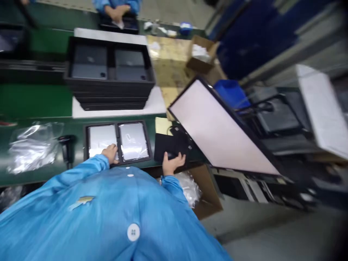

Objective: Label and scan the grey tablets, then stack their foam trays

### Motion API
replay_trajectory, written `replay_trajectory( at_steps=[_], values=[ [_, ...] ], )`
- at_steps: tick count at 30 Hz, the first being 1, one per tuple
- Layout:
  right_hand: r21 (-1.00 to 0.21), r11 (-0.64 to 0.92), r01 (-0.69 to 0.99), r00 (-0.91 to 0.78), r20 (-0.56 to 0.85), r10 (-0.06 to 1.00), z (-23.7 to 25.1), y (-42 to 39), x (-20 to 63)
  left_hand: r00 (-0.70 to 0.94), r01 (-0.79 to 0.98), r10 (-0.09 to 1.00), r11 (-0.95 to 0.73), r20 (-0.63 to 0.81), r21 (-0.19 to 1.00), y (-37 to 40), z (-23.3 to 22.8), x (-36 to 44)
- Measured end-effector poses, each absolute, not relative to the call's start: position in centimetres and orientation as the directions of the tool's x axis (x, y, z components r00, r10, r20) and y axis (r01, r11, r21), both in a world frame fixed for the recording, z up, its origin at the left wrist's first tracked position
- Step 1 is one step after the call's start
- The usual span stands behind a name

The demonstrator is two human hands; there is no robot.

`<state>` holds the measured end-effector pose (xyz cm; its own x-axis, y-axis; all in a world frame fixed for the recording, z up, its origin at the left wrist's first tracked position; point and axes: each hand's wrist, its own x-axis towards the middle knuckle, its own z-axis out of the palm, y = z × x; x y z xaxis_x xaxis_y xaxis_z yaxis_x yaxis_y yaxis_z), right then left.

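My left hand [110,153] rests on the lower right part of a silver tablet in clear film [102,136], its fingers slightly bent and not wrapped round anything. This tablet lies in the left compartment of a black two-compartment tray [117,132]. A second film-wrapped tablet [133,141] fills the right compartment. On the black mouse pad [163,143], my right hand [173,165] curls thumb and fingers about a dark computer mouse [171,155], which is hard to make out against the pad.
Beyond the tray stands a stack of black trays [110,87] with tablets on top. A tilted monitor [220,130] is at right, above an open carton [208,192] of clear plastic. Clear bags [34,148] and a black handheld scanner [66,148] lie left. Another person's hands [116,13] work opposite.
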<state>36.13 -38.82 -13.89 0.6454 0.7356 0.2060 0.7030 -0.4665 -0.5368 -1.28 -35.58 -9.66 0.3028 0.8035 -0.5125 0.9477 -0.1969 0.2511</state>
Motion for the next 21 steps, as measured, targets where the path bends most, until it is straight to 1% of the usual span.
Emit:
replay_trajectory(
  at_steps=[2, 4, 7, 11, 14, 16, 18, 20, 21],
  values=[
    [-0.549, -0.344, 0.762, 0.546, 0.259, 0.797, -13.6, -38.8, 35.9, 0.311, 0.944, 0.778, -0.188, -0.546, 0.27, -35.6, -9.3, -1.2],
    [-0.558, -0.222, 0.8, 0.443, 0.3, 0.845, -13.1, -38.6, 35.2, 0.32, 0.938, 0.771, -0.176, -0.55, 0.298, -35.6, -9.1, -0.7],
    [-0.579, -0.072, 0.812, 0.314, 0.329, 0.891, -12.2, -37.5, 32.9, 0.309, 0.934, 0.781, -0.14, -0.543, 0.329, -36.8, -9.1, 0.1],
    [-0.609, 0.11, 0.786, 0.128, 0.334, 0.934, -11.5, -35.4, 27.3, 0.263, 0.921, 0.839, -0.07, -0.477, 0.384, -38.9, -9.6, 0.3],
    [-0.63, 0.197, 0.751, 0.006, 0.304, 0.953, -11.3, -34.6, 22.6, 0.157, 0.902, 0.898, 0.04, -0.411, 0.43, -39.4, -10.0, -1.4],
    [-0.69, 0.193, 0.698, -0.045, 0.227, 0.973, -11.2, -34.6, 19.8, 0.039, 0.872, 0.93, 0.148, -0.366, 0.467, -39.6, -10.1, -3.8],
    [-0.794, 0.122, 0.596, -0.102, 0.076, 0.992, -11.0, -34.9, 17.4, -0.097, 0.814, 0.94, 0.264, -0.326, 0.518, -40.0, -10.3, -6.7],
    [-0.885, -0.036, 0.464, -0.184, -0.136, 0.974, -10.9, -35.2, 15.1, -0.207, 0.729, 0.929, 0.355, -0.306, 0.585, -40.5, -10.7, -9.6],
    [-0.902, -0.141, 0.408, -0.227, -0.25, 0.941, -10.8, -35.3, 13.9, -0.237, 0.68, 0.923, 0.381, -0.304, 0.626, -40.7, -11.0, -10.8]
  ],
)
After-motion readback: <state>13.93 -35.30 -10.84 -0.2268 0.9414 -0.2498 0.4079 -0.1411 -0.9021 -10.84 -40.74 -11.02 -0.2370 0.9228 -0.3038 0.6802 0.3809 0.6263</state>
